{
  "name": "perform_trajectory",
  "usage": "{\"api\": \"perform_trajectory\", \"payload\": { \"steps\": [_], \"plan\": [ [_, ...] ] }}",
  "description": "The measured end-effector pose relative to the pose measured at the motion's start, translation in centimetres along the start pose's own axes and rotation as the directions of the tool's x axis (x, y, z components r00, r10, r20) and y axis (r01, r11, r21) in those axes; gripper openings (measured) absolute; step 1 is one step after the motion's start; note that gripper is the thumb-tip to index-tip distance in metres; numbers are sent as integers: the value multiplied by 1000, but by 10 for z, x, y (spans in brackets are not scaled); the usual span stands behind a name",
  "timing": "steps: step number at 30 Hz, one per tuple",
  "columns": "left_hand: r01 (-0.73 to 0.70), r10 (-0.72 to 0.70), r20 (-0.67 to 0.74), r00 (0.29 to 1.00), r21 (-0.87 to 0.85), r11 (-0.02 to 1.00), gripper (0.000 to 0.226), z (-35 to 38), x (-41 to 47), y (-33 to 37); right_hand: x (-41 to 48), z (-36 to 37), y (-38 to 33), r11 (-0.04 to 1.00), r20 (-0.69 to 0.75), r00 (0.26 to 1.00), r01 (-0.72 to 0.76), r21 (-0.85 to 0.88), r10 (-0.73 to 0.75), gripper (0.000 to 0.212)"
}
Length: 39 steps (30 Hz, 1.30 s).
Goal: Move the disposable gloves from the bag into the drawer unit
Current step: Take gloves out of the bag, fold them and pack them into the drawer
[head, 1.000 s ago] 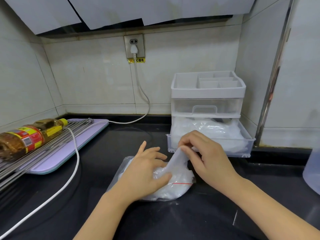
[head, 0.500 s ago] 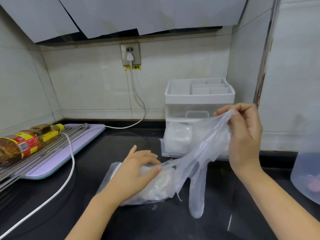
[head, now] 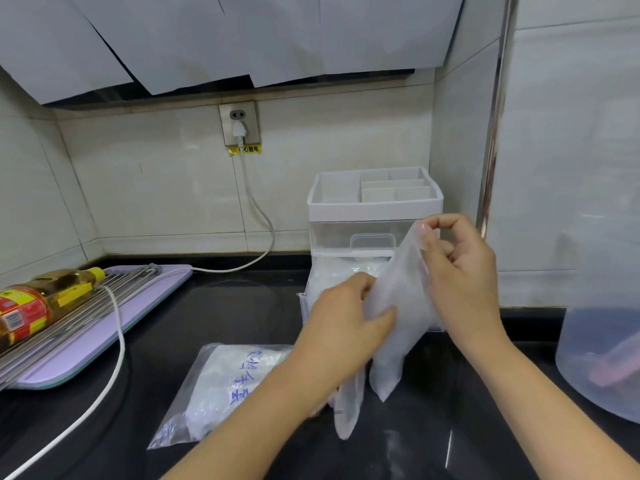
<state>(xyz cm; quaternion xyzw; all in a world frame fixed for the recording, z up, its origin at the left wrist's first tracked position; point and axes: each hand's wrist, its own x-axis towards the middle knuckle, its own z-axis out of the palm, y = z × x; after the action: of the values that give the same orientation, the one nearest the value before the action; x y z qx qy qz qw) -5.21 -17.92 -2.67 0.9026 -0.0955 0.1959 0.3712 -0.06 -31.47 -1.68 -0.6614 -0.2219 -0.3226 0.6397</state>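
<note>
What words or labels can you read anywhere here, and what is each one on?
"心触电" on the yellow sticker under the wall socket; the cord covers its start.
"手套" in blue handwriting on the bag; the characters before it are unclear.
The bottle label, red and yellow: print too blurred to read.
The glove and the drawer unit show no text.

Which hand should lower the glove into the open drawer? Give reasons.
Right, probably. The right hand pinches the glove by its top edge, in front of the open bottom drawer; the left hand only grips its middle, lower down.
</note>
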Motion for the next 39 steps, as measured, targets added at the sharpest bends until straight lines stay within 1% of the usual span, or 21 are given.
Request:
{"api": "perform_trajectory", "payload": {
  "steps": [1, 3, 6, 9, 12, 13, 14, 15, 17, 18, 19, 21, 23, 25, 28, 31, 34, 37, 39],
  "plan": [
    [-4, 3, -33, 999, -31, 999, 7, -3, 7, -1, 2, -3, 0, 999, 12, 999, -48, 20, 48, 10],
    [10, -17, -63, 998, -116, 993, 5, -13, 23, -7, 7, -8, 1, 985, 37, 988, -151, 79, 149, 21],
    [87, -92, -5, 996, -281, 956, 6, -29, 44, -9, 13, -14, 3, 959, 48, 967, -255, 126, 251, 37],
    [149, -148, 29, 989, -324, 934, 21, -37, 61, -10, 15, -14, 6, 934, 66, 942, -336, 123, 330, 41],
    [139, -146, -2, 989, -301, 943, 39, -36, 74, -13, 15, -12, 10, 933, 93, 934, -351, 73, 344, 56],
    [121, -129, -10, 992, -281, 952, 42, -35, 77, -13, 14, -11, 11, 935, 97, 933, -352, 38, 347, 56],
    [98, -104, -11, 994, -253, 963, 43, -33, 81, -14, 15, -11, 13, 936, 103, 931, -351, 5, 349, 50],
    [72, -76, -9, 997, -215, 974, 43, -32, 84, -13, 14, -11, 14, 934, 117, 927, -357, -16, 356, 40],
    [35, -33, 14, 999, -160, 987, 44, -33, 88, -14, 13, -9, 16, 922, 147, 913, -387, 18, 380, 18],
    [24, -19, 29, 999, -154, 988, 48, -34, 89, -13, 13, -10, 16, 913, 163, 905, -405, 52, 393, 14],
    [17, -10, 41, 999, -163, 987, 52, -34, 91, -14, 14, -10, 16, 906, 170, 900, -417, 72, 401, 17],
    [19, -5, 72, 997, -196, 981, 49, -37, 93, -18, 19, -10, 18, 914, 139, 912, -399, 79, 386, 24],
    [30, -4, 110, 994, -228, 973, 35, -43, 94, -23, 26, -9, 19, 930, 98, 928, -364, 44, 359, 22],
    [65, -22, 151, 988, -287, 956, 20, -53, 93, -27, 32, -8, 17, 940, 117, 933, -342, 3, 340, 18],
    [123, -70, 155, 985, -366, 922, 22, -73, 91, -39, 42, -4, 13, 947, 213, 923, -317, -51, 320, 16],
    [149, -98, 140, 985, -421, 895, 16, -89, 87, -44, 51, 5, 9, 946, 301, 902, -323, -5, 310, 24],
    [178, -147, 104, 984, -460, 870, 25, -97, 87, -48, 56, 13, 7, 948, 394, 874, -317, 14, 286, 29],
    [208, -171, 119, 978, -496, 843, 29, -102, 84, -49, 55, 17, 3, 962, 494, 831, -269, -47, 256, 37],
    [213, -163, 145, 976, -475, 854, 28, -104, 83, -49, 54, 17, 3, 967, 540, 804, -242, -84, 249, 42]
  ]
}}
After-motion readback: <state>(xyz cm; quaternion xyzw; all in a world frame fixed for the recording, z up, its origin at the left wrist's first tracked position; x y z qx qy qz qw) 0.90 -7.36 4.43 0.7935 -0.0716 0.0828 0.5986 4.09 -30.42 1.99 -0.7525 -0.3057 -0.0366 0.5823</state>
